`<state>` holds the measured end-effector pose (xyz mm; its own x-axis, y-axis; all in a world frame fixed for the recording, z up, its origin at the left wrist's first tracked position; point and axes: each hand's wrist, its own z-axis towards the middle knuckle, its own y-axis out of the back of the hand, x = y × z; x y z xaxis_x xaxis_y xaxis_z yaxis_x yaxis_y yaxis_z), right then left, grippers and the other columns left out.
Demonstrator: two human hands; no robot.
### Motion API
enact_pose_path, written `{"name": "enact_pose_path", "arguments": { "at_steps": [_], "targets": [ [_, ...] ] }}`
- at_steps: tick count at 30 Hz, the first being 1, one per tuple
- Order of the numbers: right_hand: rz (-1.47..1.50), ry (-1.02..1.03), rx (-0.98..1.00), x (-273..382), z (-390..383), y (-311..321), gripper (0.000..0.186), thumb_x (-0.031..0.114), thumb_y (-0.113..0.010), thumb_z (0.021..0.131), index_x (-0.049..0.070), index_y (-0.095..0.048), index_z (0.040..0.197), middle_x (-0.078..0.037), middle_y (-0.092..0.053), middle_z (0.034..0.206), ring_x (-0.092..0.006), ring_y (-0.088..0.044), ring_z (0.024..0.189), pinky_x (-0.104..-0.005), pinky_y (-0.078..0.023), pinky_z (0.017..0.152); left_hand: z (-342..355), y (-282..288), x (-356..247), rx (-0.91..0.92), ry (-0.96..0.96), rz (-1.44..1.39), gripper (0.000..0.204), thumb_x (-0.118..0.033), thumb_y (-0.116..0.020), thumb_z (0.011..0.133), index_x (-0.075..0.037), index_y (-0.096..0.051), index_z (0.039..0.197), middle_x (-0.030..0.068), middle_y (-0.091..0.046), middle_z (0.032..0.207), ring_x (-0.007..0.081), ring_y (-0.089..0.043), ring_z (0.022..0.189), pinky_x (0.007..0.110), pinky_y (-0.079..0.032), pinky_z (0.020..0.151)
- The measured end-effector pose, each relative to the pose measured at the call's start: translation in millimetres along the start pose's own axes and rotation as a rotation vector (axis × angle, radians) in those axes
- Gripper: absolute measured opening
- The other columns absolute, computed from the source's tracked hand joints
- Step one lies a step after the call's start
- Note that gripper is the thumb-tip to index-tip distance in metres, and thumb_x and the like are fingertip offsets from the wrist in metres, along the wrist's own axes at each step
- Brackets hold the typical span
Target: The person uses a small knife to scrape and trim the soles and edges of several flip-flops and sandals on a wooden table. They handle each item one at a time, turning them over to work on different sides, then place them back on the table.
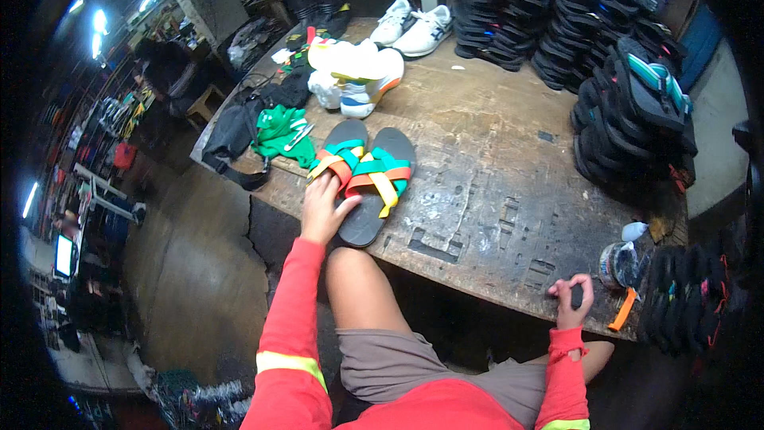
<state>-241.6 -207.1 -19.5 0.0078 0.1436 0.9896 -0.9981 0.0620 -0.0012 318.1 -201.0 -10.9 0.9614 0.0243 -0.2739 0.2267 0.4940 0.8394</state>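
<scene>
My left hand (322,207) grips the left sandal of a pair of dark-soled sandals with crossed green, orange and yellow straps (380,175), at the table's front edge. Its fingers are curled at the straps. My right hand (571,297) is curled at the front edge on the right, around something small and dark that I cannot make out. Beside it are an open tin (617,264), a small white bottle (634,230) and an orange-handled tool (623,309). Left of the sandals lie a green cloth (278,134) and a black bag (231,135).
The worn wooden table (493,135) holds white shoes (422,32) at the back and tall stacks of black footwear soles (505,8) at back and right. More black soles (680,295) stand at the right front. A seated co-worker (171,72) is at the left, beside crowded shelving.
</scene>
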Motion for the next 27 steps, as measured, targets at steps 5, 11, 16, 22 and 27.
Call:
{"name": "enact_pose_path", "arguments": {
  "at_steps": [5, 11, 16, 22, 27],
  "targets": [
    [-0.094, -0.005, 0.044, 6.3, -49.4, 16.2, 0.025, 0.006, -0.073, 0.092, 0.006, -0.048, 0.09, -0.002, -0.056, 0.078, -0.0161, -0.068, 0.068, -0.0293, -0.055, 0.067, -49.8, 10.2, 13.2, 0.042, 0.088, 0.035, 0.057, -0.035, -0.075, 0.089, -0.017, -0.06, 0.141, 0.0222, -0.042, 0.156, 0.0415, -0.039, 0.145, 0.048, -0.037, 0.115],
    [-0.186, -0.161, 0.037, 24.8, -77.0, 41.4, 0.026, 0.006, -0.074, 0.091, 0.007, -0.048, 0.096, -0.006, -0.063, 0.082, -0.0152, -0.069, 0.07, -0.0252, -0.053, 0.062, -54.1, 27.6, 30.0, 0.048, 0.079, -0.158, 0.044, -0.021, -0.075, 0.088, -0.011, -0.068, 0.131, 0.0215, -0.055, 0.145, 0.0376, -0.047, 0.14, 0.043, -0.041, 0.113],
    [-0.177, -0.009, 0.029, 36.8, -88.9, 57.9, 0.037, 0.021, -0.078, 0.091, 0.008, -0.046, 0.103, -0.008, -0.065, 0.076, -0.0159, -0.068, 0.067, -0.0247, -0.052, 0.059, -49.8, 35.1, -26.3, -0.161, 0.047, 0.059, 0.029, -0.015, -0.069, 0.092, -0.003, -0.07, 0.119, 0.0203, -0.062, 0.131, 0.0393, -0.057, 0.123, 0.047, -0.045, 0.103],
    [-0.1, 0.033, -0.018, 68.2, -79.5, 60.8, 0.027, 0.029, -0.064, 0.101, 0.006, -0.049, 0.105, -0.01, -0.068, 0.078, -0.0201, -0.07, 0.072, -0.0326, -0.057, 0.071, -42.7, 10.4, -79.3, 0.073, -0.006, -0.015, 0.069, -0.034, -0.082, 0.082, 0.0, -0.057, 0.137, 0.0238, -0.061, 0.132, 0.0403, -0.058, 0.123, 0.046, -0.046, 0.105],
    [0.145, 0.096, -0.153, 113.6, -68.3, 68.2, 0.035, 0.015, -0.055, 0.105, 0.01, -0.029, 0.128, -0.025, -0.07, 0.109, -0.0267, -0.074, 0.079, -0.0316, -0.06, 0.069, -35.1, 2.5, -55.7, 0.202, 0.078, -0.146, 0.072, -0.017, -0.078, 0.083, -0.002, -0.049, 0.147, 0.0236, -0.057, 0.14, 0.0405, -0.053, 0.13, 0.044, -0.041, 0.111]
  ]
}}
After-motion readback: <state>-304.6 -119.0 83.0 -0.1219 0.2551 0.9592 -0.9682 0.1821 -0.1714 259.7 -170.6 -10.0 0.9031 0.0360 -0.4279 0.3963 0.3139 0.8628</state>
